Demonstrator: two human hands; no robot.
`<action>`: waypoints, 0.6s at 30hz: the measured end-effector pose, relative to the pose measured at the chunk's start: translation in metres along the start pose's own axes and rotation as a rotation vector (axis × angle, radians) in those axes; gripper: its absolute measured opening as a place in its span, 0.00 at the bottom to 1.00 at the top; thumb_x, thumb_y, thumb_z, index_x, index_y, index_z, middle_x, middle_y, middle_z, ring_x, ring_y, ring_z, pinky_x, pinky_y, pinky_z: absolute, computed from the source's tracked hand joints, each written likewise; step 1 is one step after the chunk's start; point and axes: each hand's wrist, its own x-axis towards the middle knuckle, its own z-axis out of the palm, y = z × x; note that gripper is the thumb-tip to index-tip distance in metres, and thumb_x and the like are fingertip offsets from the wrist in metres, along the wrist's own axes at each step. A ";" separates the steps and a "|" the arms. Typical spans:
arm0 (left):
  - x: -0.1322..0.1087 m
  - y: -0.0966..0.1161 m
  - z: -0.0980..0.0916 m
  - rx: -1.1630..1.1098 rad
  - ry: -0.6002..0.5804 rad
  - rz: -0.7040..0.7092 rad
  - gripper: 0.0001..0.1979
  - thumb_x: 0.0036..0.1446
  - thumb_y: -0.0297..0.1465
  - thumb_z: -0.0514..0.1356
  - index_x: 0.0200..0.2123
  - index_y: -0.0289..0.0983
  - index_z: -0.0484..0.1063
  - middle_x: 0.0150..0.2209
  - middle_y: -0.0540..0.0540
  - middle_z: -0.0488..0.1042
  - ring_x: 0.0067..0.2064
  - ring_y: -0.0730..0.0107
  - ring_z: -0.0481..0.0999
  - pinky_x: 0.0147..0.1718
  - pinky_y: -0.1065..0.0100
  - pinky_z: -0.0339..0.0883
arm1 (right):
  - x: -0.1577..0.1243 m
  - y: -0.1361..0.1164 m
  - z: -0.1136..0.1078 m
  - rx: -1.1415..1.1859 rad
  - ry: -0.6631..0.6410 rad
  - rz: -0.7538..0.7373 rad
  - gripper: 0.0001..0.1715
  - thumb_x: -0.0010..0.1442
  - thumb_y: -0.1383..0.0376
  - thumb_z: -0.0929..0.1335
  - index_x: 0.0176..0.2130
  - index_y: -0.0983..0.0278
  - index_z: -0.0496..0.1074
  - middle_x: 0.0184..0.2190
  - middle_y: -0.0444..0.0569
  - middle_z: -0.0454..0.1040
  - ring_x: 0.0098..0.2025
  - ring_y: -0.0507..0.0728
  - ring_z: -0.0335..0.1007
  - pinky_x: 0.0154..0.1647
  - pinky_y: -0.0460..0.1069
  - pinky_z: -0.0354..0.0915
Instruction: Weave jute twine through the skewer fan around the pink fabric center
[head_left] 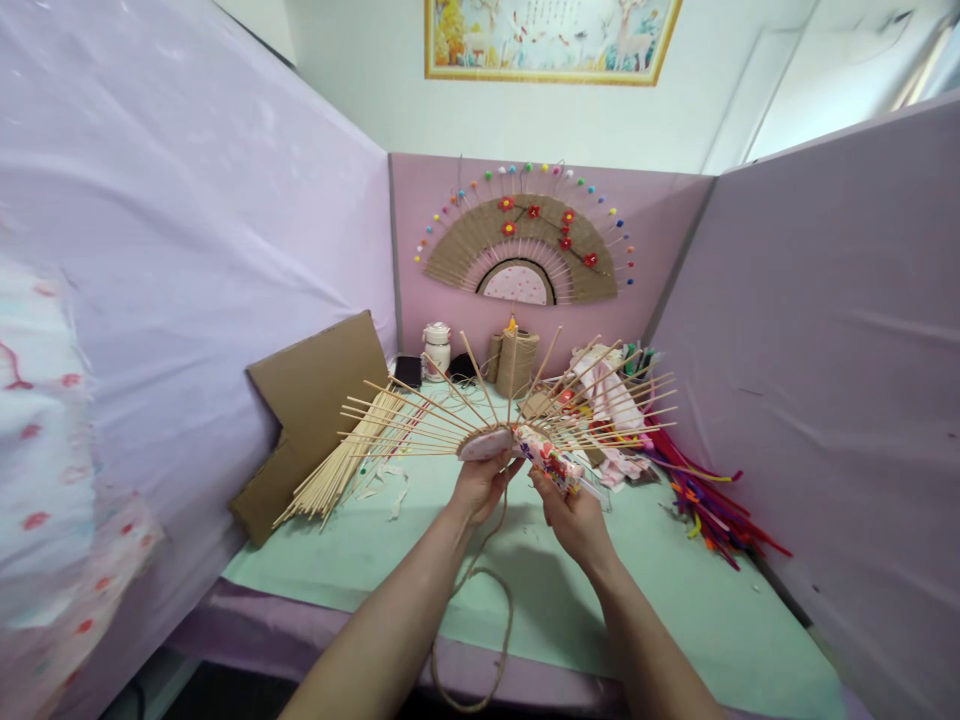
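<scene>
A half-round base [486, 443] with thin wooden sticks fanning out from it is held up over the table by my left hand [481, 487], whose fingers are closed on its lower edge. My right hand [576, 515] grips a tube with a red, white and blue printed wrapper [547, 458]. The tube's upper end is at the base's right part and hides some of it. A twine cord [512, 610] hangs from near my left hand and loops down over the table's front edge.
On the green table [540, 600], loose sticks [337, 460] and cardboard [315, 390] lie left. Twine spools [517, 362] and a white jar [436, 350] stand behind; fuzzy colored stems [712, 500] lie right. A finished fan [525, 235] hangs on the back panel.
</scene>
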 end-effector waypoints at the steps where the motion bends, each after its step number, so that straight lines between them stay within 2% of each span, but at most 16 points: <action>1: 0.000 0.000 0.000 0.000 0.002 0.000 0.17 0.40 0.28 0.74 0.37 0.35 0.78 0.39 0.46 0.80 0.43 0.66 0.77 0.54 0.57 0.64 | 0.000 0.000 0.000 0.003 0.001 0.000 0.24 0.61 0.47 0.64 0.28 0.62 0.73 0.15 0.44 0.65 0.26 0.55 0.68 0.26 0.47 0.63; 8: 0.001 -0.001 -0.002 0.001 0.016 -0.009 0.16 0.41 0.26 0.73 0.36 0.35 0.78 0.39 0.46 0.80 0.43 0.65 0.78 0.55 0.57 0.63 | -0.001 0.003 0.001 0.010 0.019 0.013 0.23 0.60 0.47 0.64 0.31 0.63 0.73 0.17 0.45 0.68 0.26 0.55 0.68 0.26 0.47 0.63; 18: 0.004 -0.002 -0.004 -0.029 0.020 -0.006 0.18 0.40 0.26 0.73 0.38 0.36 0.77 0.41 0.46 0.80 0.46 0.64 0.78 0.57 0.56 0.63 | 0.000 0.006 -0.002 0.006 0.049 0.011 0.24 0.60 0.46 0.64 0.30 0.62 0.74 0.17 0.46 0.69 0.27 0.56 0.70 0.27 0.47 0.64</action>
